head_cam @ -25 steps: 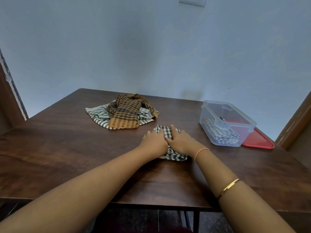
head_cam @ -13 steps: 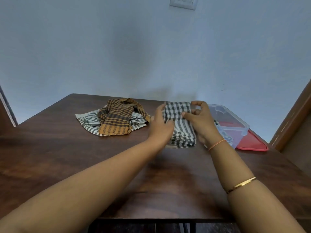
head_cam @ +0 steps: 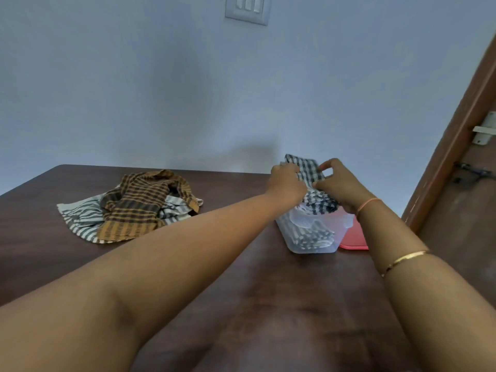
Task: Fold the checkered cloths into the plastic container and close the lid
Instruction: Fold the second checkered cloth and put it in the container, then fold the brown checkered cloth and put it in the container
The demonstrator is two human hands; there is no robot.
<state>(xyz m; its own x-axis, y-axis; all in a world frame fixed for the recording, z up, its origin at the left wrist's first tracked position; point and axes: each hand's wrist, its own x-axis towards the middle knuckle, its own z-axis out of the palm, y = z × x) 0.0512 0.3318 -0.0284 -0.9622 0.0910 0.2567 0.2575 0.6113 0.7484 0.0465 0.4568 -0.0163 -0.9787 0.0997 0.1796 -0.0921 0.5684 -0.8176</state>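
Observation:
A folded black-and-white checkered cloth hangs over the clear plastic container, its lower end dipping inside. My left hand grips its left side and my right hand pinches its right side. Another striped cloth lies folded at the bottom of the container. The red lid lies flat on the table just right of the container, partly hidden by my right forearm. An orange-brown checkered cloth sits crumpled on a grey-and-white striped cloth at the left.
The dark wooden table stands against a pale blue wall. A brown wooden door with a metal latch stands at the right edge. A switch plate is on the wall above.
Both hands lifted the folded black-and-white cloth off the table and carried it right, over the container. The camera view tilted up and right.

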